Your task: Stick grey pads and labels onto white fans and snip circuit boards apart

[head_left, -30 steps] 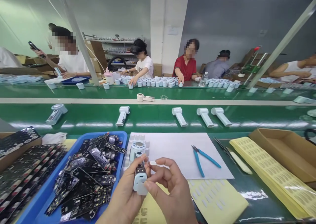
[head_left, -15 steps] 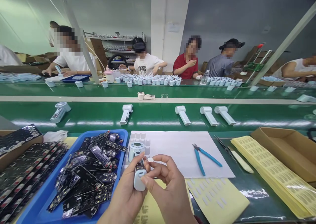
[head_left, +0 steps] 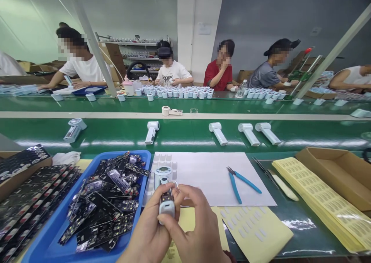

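Note:
A light-blue handheld fan [head_left: 167,208] is held in my left hand [head_left: 150,226], its round head pointing away from me. The handle's end, with a small slot, faces me, and a dark circuit board shows in the open handle. My right hand [head_left: 197,216] is closed beside the fan, its thumb against the handle's end. A small thin white piece [head_left: 176,184] stands edge-on at the right fingertips near the board. Part of the handle is hidden by my fingers.
A blue tray [head_left: 43,238] of circuit boards stands left. Right lie blue-handled cutters [head_left: 243,182], tweezers [head_left: 262,168], yellow sticker sheets [head_left: 257,232] and a cardboard box [head_left: 336,174]. Fans [head_left: 217,133] lie on the green conveyor belt [head_left: 188,135]; several co-workers sit beyond.
The white piece has turned from flat to edge-on in my right fingers. My right thumb has shifted lower on the handle's end. Fans on the belt have moved slightly right.

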Action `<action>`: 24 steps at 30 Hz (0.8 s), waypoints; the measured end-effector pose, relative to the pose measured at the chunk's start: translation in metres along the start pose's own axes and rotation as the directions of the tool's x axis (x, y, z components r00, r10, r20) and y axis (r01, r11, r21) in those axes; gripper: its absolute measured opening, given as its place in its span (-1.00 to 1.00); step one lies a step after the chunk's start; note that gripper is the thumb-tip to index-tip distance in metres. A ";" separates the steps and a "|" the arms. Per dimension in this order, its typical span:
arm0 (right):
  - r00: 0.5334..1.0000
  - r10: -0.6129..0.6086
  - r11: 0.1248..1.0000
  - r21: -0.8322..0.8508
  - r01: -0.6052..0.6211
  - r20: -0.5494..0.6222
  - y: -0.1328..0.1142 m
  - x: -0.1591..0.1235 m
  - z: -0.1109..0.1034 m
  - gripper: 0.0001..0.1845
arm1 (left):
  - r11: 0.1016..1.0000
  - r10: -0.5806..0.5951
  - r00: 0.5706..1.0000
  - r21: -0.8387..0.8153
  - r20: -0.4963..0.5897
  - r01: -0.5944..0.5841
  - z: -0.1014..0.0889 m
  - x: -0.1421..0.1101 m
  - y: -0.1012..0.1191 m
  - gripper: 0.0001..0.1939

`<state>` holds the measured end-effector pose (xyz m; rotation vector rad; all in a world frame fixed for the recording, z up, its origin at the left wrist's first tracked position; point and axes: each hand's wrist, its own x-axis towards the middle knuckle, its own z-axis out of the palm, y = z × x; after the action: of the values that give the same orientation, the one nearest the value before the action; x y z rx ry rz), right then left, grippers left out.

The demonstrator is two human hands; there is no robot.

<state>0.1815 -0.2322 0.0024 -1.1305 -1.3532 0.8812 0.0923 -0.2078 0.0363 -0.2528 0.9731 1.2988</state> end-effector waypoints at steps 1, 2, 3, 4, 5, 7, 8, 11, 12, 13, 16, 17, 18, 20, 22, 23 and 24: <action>1.000 -0.001 1.000 0.000 0.001 -0.013 0.002 0.000 0.000 -0.41 | 1.000 -0.029 0.999 0.009 0.013 0.029 -0.001 -0.002 0.001 -0.85; 0.999 0.033 0.999 0.030 -0.033 -0.005 0.003 -0.001 -0.001 -0.37 | 0.998 -0.060 0.998 0.019 0.020 0.060 -0.003 -0.003 0.002 -0.87; 0.996 0.088 0.993 0.079 -0.089 0.018 0.006 0.000 -0.003 -0.35 | 0.996 -0.073 0.997 0.044 0.023 0.072 -0.005 -0.004 0.004 -0.88; 0.988 0.148 0.980 0.127 -0.153 0.047 0.009 -0.001 -0.006 -0.36 | 0.994 -0.061 0.998 0.091 0.026 0.058 -0.009 -0.005 0.006 -0.88; 0.978 0.199 0.965 0.161 -0.208 0.069 0.013 -0.001 -0.010 -0.41 | 0.988 -0.024 0.999 0.156 0.031 0.019 -0.014 -0.005 0.008 -0.87; 0.965 0.249 0.954 0.150 -0.259 0.086 0.022 -0.004 -0.017 -0.59 | 0.948 0.067 0.995 0.306 0.068 -0.085 -0.026 -0.004 0.013 -0.86; 0.963 0.252 0.959 0.108 -0.262 0.098 0.028 -0.006 -0.021 -0.69 | 0.917 0.105 0.989 0.374 0.100 -0.135 -0.034 -0.003 0.015 -0.84; 0.934 0.277 0.961 -0.043 -0.275 0.224 0.046 -0.017 -0.026 -0.92 | 0.816 0.175 0.967 0.522 0.187 -0.248 -0.055 0.003 0.018 -0.78; 0.921 0.285 0.958 -0.085 -0.272 0.264 0.051 -0.021 -0.026 -0.94 | 0.786 0.190 0.962 0.556 0.197 -0.270 -0.061 0.005 0.018 -0.78; 0.916 0.281 0.959 -0.121 -0.256 0.287 0.056 -0.025 -0.025 -0.94 | 0.760 0.206 0.958 0.585 0.198 -0.284 -0.066 0.008 0.017 -0.77; 0.939 0.174 0.965 -0.239 -0.103 0.296 0.064 -0.034 -0.019 -0.87 | 0.707 0.243 0.953 0.640 0.180 -0.301 -0.075 0.013 0.011 -0.75; 0.945 0.128 0.957 -0.288 -0.038 0.300 0.066 -0.036 -0.017 -0.85 | 0.695 0.252 0.951 0.651 0.179 -0.306 -0.076 0.015 0.009 -0.73; 0.947 0.093 0.942 -0.336 0.017 0.309 0.066 -0.037 -0.016 -0.82 | 0.684 0.260 0.948 0.659 0.181 -0.313 -0.077 0.015 0.007 -0.71; 0.942 0.063 0.920 -0.386 0.074 0.330 0.067 -0.037 -0.016 -0.80 | 0.671 0.274 0.943 0.665 0.189 -0.328 -0.077 0.017 0.004 -0.70; 0.934 0.107 0.942 -0.335 0.015 0.342 0.066 -0.034 -0.019 -0.82 | 0.671 0.280 0.941 0.662 0.191 -0.333 -0.077 0.017 0.003 -0.70; 0.922 0.156 0.960 -0.276 -0.057 0.353 0.064 -0.032 -0.021 -0.85 | 0.673 0.280 0.941 0.660 0.190 -0.333 -0.076 0.017 0.003 -0.71; 0.906 0.206 0.969 -0.205 -0.137 0.369 0.062 -0.029 -0.024 -0.88 | 0.675 0.279 0.942 0.659 0.189 -0.332 -0.075 0.016 0.004 -0.71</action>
<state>0.2121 -0.2465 -0.0621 -1.2696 -1.6994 1.1805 0.0537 -0.2445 -0.0190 0.5613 1.4071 1.1394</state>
